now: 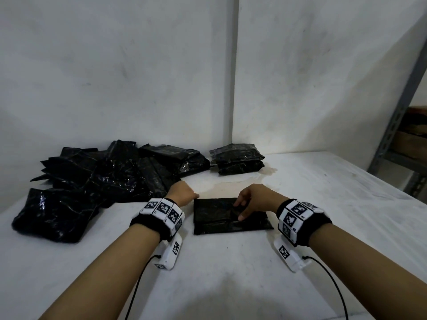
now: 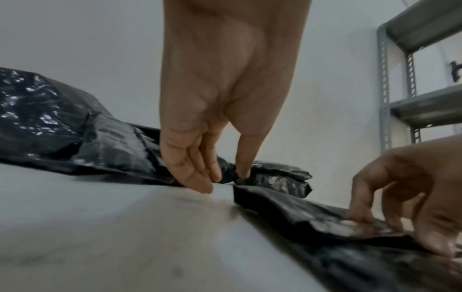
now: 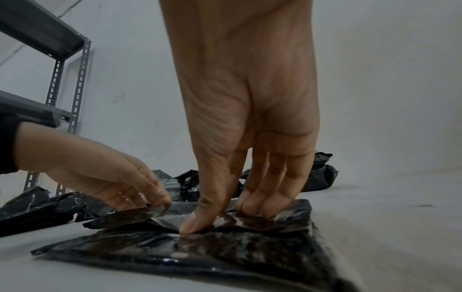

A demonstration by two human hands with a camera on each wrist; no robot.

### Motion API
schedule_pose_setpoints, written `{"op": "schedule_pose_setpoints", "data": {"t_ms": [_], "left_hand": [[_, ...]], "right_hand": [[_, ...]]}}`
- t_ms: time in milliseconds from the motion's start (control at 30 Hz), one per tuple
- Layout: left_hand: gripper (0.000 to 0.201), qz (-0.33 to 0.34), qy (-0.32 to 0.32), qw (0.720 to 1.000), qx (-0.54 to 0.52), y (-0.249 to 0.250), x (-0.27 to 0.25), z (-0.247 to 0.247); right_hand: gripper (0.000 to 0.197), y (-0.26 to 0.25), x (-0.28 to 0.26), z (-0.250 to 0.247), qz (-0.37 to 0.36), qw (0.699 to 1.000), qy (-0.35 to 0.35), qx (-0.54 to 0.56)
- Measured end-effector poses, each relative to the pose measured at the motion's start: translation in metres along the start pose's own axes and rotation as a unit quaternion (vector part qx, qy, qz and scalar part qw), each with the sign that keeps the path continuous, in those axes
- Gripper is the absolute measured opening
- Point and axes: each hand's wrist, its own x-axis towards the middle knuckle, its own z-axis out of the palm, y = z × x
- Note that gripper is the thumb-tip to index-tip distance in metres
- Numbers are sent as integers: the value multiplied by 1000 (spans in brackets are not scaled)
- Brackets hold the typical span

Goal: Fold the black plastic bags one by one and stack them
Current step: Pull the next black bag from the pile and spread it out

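A flat, partly folded black bag (image 1: 215, 218) (image 3: 225, 251) lies on the white table in front of me. My right hand (image 1: 240, 210) (image 3: 222, 219) presses on its middle, thumb and fingertips down on a creased fold. My left hand (image 1: 193, 195) (image 2: 225, 181) is at the bag's far left corner (image 2: 240, 190). Its fingers are fairly straight, with thumb and fingers a little apart, touching the edge. A loose pile of unfolded black bags (image 1: 104, 179) lies to the left. A small stack of folded bags (image 1: 238, 161) stands at the back.
The white table (image 1: 231, 278) runs to a white wall behind. A grey metal shelf rack (image 1: 399, 125) stands at the right, past the table's edge. Cables hang from both wrist units near the front.
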Motion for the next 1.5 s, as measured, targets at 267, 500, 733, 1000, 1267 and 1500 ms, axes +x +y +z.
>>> {"op": "schedule_pose_setpoints", "data": {"t_ms": [267,500,733,1000,1267,1500], "left_hand": [[29,-84,-46,992,-87,-5,4,1],[10,45,46,998,-27,11,-8,-2],[16,223,-236,945,45,50,-36,11],[36,215,-246,935,134,63,-43,22],[32,219,-221,943,115,60,-46,30],[32,230,-224,938,129,83,-61,43]], "right_hand": [[44,1,1,-1,12,1000,-3,0],[46,0,-2,-2,11,1000,-6,-5],[45,0,-4,-2,11,1000,4,0],[42,4,-5,-1,3,1000,16,-9],[35,11,-17,-3,46,999,-5,-15],[35,24,-41,-12,83,996,-10,11]]}}
